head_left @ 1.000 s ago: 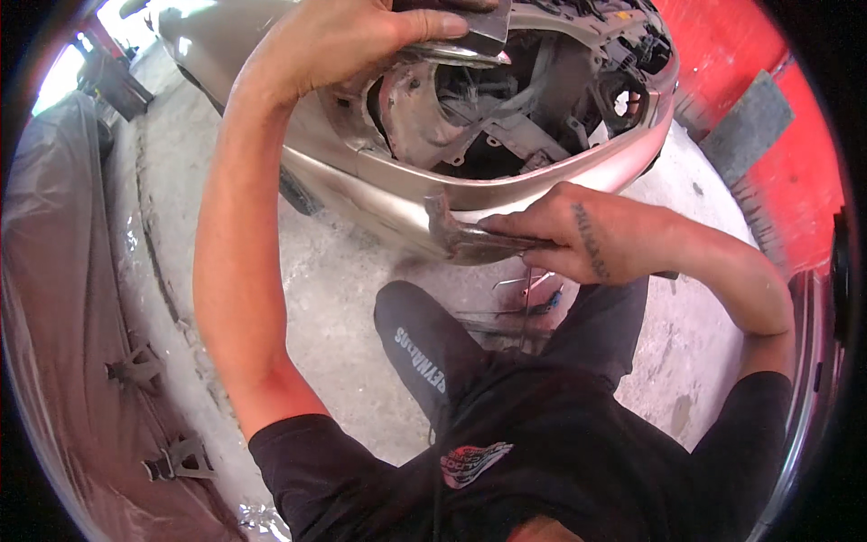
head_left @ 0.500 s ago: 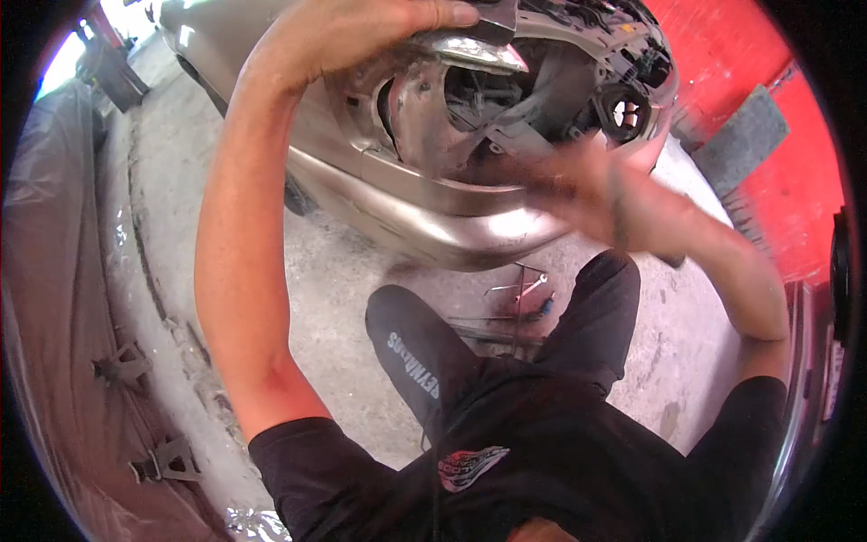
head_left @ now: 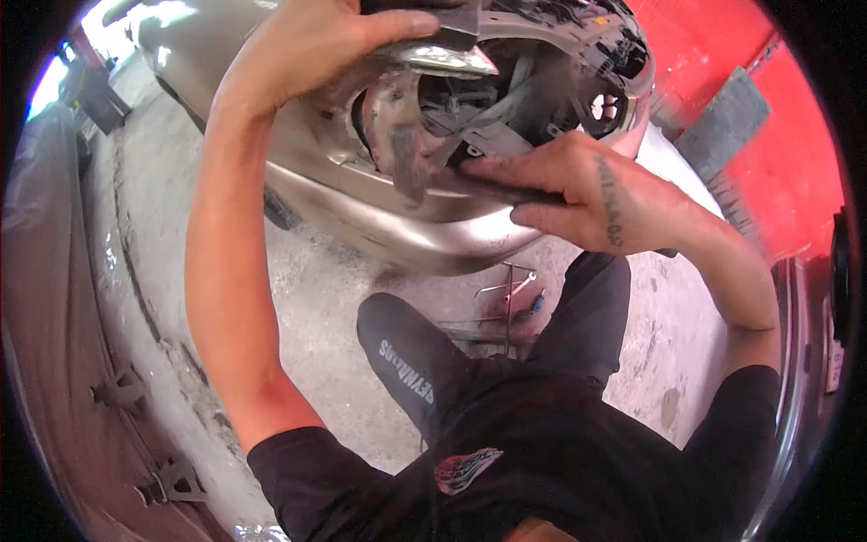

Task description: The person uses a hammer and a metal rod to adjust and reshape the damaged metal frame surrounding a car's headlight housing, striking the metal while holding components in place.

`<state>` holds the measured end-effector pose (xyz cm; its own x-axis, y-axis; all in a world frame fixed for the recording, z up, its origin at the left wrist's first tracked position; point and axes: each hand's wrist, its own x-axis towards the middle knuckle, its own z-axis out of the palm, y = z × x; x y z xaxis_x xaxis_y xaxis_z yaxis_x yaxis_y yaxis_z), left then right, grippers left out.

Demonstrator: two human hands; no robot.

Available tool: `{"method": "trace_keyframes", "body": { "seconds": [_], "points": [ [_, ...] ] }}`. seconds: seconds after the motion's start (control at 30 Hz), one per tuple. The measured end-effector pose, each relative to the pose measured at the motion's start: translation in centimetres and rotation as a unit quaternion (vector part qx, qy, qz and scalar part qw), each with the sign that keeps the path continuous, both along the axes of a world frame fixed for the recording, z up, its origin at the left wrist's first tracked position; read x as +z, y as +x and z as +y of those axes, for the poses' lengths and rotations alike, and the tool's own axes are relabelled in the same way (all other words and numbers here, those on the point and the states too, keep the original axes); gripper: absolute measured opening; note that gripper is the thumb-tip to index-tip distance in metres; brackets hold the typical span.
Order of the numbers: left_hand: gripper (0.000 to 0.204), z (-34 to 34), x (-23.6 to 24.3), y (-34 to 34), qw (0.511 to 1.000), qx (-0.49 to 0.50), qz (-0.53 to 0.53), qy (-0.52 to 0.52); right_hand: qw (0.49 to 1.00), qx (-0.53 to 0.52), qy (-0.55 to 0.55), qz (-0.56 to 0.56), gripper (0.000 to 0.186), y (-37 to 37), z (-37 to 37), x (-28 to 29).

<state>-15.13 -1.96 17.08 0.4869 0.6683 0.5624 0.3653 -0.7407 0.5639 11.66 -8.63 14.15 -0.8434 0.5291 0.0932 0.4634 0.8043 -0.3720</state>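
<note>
Gripping the hammer (head_left: 408, 167), the right hand (head_left: 587, 194) sits at the bumper (head_left: 438, 242), elbow bent, index finger laid along the handle, the blurred head by the bumper's upper edge! And the left arm's stretched long past the bumper, the left hand (head_left: 330, 41) clasping a dark block (head_left: 456, 27) beyond it, thumb flat on top, other fingertips hidden.
</note>
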Motion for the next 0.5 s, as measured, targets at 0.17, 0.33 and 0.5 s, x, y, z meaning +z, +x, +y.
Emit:
{"method": "trace_keyframes", "body": {
  "seconds": [0.17,0.33,0.5],
  "points": [
    [0.037,-0.1,-0.2,0.4,1.000,-0.009,-0.010,0.018,0.996,-0.082,-0.002,0.043,0.055,1.5,0.4,0.2],
    [0.035,0.1,-1.5,1.4,0.997,0.044,-0.032,0.059,0.992,-0.112,-0.042,0.047,0.054,3.2,0.1,0.6],
    [0.040,0.0,-6.7,1.9,0.940,0.137,-0.074,0.305,0.976,-0.169,-0.075,0.113,0.053,5.5,-0.3,-1.2]
  ]
}}
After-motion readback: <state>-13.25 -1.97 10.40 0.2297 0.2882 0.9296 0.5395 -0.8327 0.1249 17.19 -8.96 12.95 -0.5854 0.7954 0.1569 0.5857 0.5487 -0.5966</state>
